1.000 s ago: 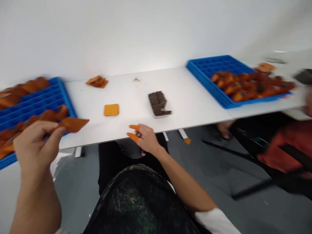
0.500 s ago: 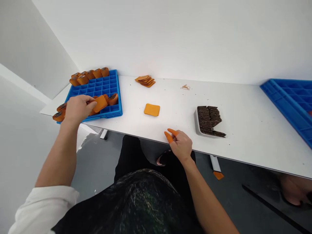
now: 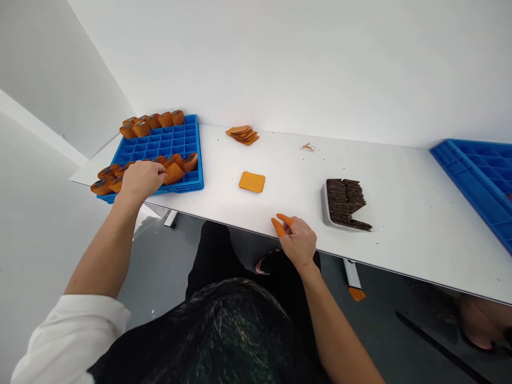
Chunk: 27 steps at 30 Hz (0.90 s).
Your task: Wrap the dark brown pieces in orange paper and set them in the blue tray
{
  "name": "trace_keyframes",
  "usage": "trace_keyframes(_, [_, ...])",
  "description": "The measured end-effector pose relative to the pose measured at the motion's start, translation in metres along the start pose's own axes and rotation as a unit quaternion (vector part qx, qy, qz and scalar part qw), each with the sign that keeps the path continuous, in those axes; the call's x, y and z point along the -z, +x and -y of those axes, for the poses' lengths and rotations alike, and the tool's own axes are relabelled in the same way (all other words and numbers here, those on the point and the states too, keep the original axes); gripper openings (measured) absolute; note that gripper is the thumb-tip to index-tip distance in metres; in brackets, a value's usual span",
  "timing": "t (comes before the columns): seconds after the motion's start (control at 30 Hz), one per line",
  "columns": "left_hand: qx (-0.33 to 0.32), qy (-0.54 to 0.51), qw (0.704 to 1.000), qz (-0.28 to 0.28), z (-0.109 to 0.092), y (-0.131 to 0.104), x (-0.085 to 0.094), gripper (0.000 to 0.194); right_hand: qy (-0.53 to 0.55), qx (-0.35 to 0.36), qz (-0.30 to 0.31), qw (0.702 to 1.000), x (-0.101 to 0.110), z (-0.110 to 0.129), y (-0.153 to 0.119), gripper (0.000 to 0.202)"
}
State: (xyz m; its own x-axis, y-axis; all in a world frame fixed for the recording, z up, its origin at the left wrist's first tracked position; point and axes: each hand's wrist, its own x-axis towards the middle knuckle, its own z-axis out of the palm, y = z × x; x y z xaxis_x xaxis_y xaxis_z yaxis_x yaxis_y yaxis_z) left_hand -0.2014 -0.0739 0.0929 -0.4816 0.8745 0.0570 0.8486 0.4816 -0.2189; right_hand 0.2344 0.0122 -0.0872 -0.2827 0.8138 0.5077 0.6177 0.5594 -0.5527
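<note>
A long white table (image 3: 400, 176) runs from the left-centre of the frame to the lower right edge, set against a plain white wall (image 3: 280, 58) that fills the upper part. At upper left a second wall (image 3: 36, 69) meets it in a corner. Below lies a smooth grey floor (image 3: 160, 266), evenly lit, with a white table leg (image 3: 352, 272) at lower centre-right.

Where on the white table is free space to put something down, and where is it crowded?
The table is bare between the dark stack tray and the right blue tray, and between the single orange sheet and that stack. Crowded: the left blue tray, where the left hand rests on orange rolls.
</note>
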Motion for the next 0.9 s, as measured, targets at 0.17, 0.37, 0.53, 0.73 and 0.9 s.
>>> trace_keyframes(0.17, [-0.009, 0.020, 0.999, 0.036, -0.012, 0.008, 0.008, 0.042, 0.002, -0.003, -0.002, 1.000, 0.000, 0.000, 0.000, 0.039])
trace_keyframes(0.37, [0.024, 0.034, 0.999, 0.034, -0.014, 0.013, 0.010, 0.044, -0.005, 0.011, -0.010, 1.000, -0.001, -0.001, 0.000, 0.039])
trace_keyframes(0.53, [0.024, 0.007, 0.999, 0.038, -0.018, 0.014, 0.011, 0.041, -0.008, 0.006, -0.006, 1.000, 0.000, 0.000, -0.001, 0.040])
trace_keyframes(0.73, [0.031, 0.013, 0.998, 0.058, -0.029, 0.014, 0.004, 0.040, -0.006, -0.017, 0.016, 1.000, 0.003, 0.003, 0.001, 0.042])
trace_keyframes(0.9, [0.023, -0.014, 0.999, -0.019, -0.033, -0.006, 0.013, 0.036, 0.068, -0.048, 0.024, 0.996, 0.008, 0.013, 0.003, 0.040])
